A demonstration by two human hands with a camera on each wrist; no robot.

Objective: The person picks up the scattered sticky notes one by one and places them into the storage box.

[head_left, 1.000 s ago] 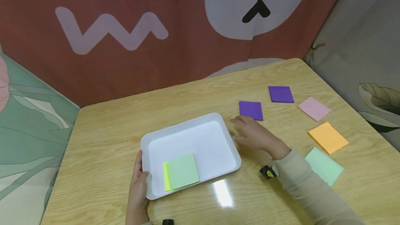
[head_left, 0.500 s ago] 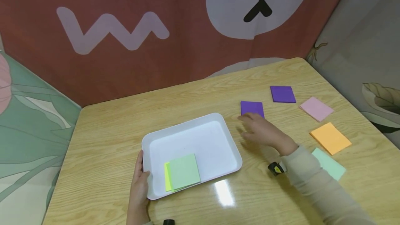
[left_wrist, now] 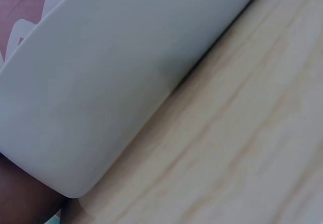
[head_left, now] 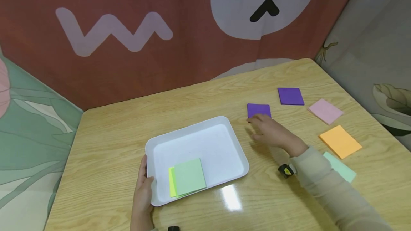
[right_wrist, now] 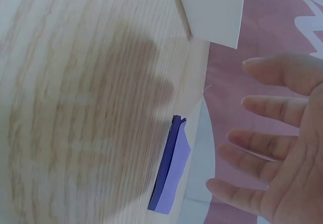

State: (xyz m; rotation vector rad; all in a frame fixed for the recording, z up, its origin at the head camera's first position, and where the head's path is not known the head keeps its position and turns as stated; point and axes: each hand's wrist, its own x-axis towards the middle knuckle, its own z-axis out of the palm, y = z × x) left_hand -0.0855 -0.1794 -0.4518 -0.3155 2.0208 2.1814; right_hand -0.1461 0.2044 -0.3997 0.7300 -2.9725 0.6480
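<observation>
My left hand [head_left: 142,191] grips the left end of a white tray [head_left: 221,145], the thumb over its rim and the fingers along the outside. Inside the tray, a pale green sticky note pad [head_left: 189,176] overlaps a yellow one [head_left: 171,183]; a brighter green edge shows between them. My right hand [head_left: 273,133] hovers above the table to the right of the tray, fingers spread and holding nothing. Beyond its fingertips lies a purple sticky note pad [head_left: 258,109], partly covered by the hand in the head view; the right wrist view shows a gap between them.
Another purple pad [head_left: 290,96], a pink pad [head_left: 325,111], an orange pad [head_left: 340,142] and a mint green pad [head_left: 339,167] lie along the right side of the wooden table [head_left: 109,145]. My right sleeve partly covers the mint one. A printed curtain [head_left: 160,67] hangs behind the table.
My right hand has moved away from the tray's right edge, rightward and slightly farther out, towards the nearer purple pad. The left hand and tray stay put.
</observation>
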